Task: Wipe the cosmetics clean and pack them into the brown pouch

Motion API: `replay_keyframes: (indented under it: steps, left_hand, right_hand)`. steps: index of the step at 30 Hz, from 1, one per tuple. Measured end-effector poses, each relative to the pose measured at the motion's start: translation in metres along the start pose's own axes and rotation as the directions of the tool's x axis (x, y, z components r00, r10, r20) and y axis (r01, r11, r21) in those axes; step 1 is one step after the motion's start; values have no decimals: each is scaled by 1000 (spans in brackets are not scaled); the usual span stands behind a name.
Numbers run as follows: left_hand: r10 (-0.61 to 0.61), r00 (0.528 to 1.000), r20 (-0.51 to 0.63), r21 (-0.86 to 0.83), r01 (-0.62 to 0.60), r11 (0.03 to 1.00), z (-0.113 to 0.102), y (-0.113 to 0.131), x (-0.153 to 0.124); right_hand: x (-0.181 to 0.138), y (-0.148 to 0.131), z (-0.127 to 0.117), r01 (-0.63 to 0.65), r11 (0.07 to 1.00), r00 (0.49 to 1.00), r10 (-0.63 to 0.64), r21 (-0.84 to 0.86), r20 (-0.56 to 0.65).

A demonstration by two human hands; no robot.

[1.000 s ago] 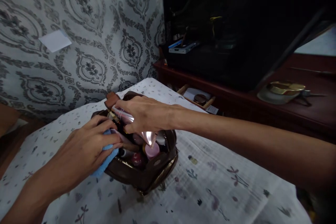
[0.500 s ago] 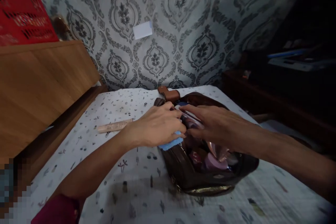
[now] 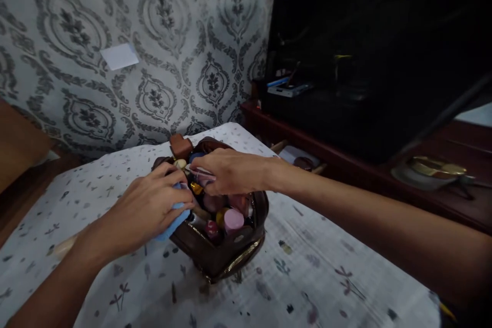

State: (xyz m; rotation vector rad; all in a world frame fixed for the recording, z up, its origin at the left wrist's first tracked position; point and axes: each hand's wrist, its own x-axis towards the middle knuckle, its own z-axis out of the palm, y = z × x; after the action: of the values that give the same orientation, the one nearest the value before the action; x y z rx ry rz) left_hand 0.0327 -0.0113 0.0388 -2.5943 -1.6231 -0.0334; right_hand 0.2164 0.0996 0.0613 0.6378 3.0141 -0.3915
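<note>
A brown zip pouch [image 3: 225,259] stands open on the patterned white cloth [image 3: 315,287]. It is packed with small cosmetics, among them a pink-capped tube [image 3: 233,219] and a red one [image 3: 211,227]. My left hand [image 3: 148,210] rests on the pouch's left edge, its fingers curled round a blue cloth [image 3: 172,221]. From the right, my right hand [image 3: 226,171] reaches over the pouch's far end. Its fingers pinch a pink tube [image 3: 200,175] that lies partly inside the pouch.
A dark red wooden shelf [image 3: 384,174] runs along the right, with a gold-lidded dish [image 3: 430,170] and an open drawer [image 3: 298,155]. A black unit stands above it. Damask wallpaper with a white patch [image 3: 119,55] lies behind. A wooden stick [image 3: 63,246] pokes out under my left forearm.
The view has swung back to the right, so the wooden board and red crate on the left are gone. Both hands stay at the pouch; the shiny pink tube has sunk deeper inside.
</note>
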Motion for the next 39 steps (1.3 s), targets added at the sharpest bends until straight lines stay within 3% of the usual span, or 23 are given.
replay_keyframes:
  steps: [6,10,13,19,24,29,35,39]
  left_hand:
    - [31,1000,-2,3,-31,1000,1,-4,-1]
    - [32,1000,0,-7,-32,999,0,-4,0]
    - [6,1000,21,-20,-6,1000,0,-3,1]
    - [-9,1000,-11,-17,9,1000,4,-4,0]
    - [-2,999,-50,-42,0,999,7,-6,-1]
    - [-14,998,-64,-56,10,998,8,-4,-2]
    - [12,996,-91,-66,-18,998,10,-3,-7]
    - [34,997,-76,-68,-39,997,8,-7,-6]
  right_hand:
    - [0,-1,-11,1,1000,1000,-1,6,24]
    - [6,5,5,2,991,981,23,131,-192]
    - [9,5,27,-4,977,916,89,212,-391]
    - [4,-1,47,-48,937,849,220,345,-480]
    - [0,-5,49,84,843,801,259,531,-539]
    - [1,-8,62,140,761,778,311,633,-546]
    - [4,-11,45,322,439,742,434,839,-511]
    - [8,-10,38,353,436,700,465,828,-543]
